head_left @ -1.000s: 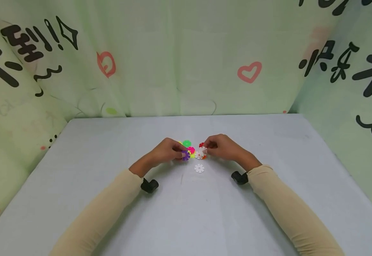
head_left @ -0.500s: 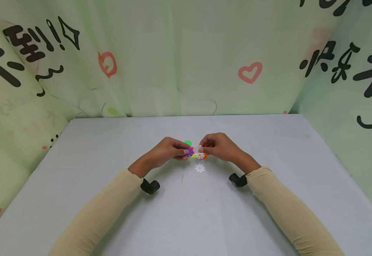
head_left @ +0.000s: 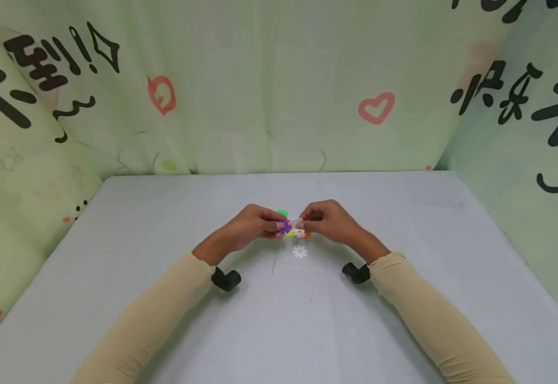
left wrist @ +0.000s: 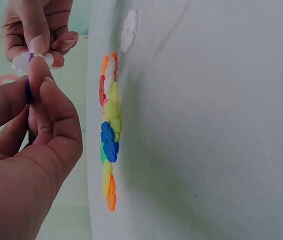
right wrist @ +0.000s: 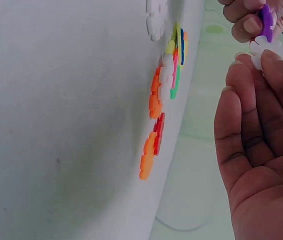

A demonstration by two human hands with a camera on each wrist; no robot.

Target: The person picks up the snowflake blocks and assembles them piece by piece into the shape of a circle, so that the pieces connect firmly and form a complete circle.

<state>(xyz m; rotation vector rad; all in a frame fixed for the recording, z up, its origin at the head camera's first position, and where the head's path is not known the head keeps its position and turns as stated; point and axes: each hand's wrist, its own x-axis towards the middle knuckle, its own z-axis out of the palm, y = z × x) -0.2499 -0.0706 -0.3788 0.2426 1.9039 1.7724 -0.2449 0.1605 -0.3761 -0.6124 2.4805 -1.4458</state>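
A: Head view?
B: Above the pile (head_left: pixel 299 233), the left hand (head_left: pixel 258 221) pinches a purple disc (head_left: pixel 286 228) between its fingers, the right hand (head_left: pixel 325 216) a white disc (head_left: pixel 295 223).
A: Left wrist?
B: Their edges meet; the join looks unfinished.
A: Right wrist?
B: Same contact; the pile itself lies unheld, presumably remaining work

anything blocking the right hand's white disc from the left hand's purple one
Nothing visible: the white disc in the right hand and the purple disc in the left hand appear to meet. Other pieces lie on the table below.
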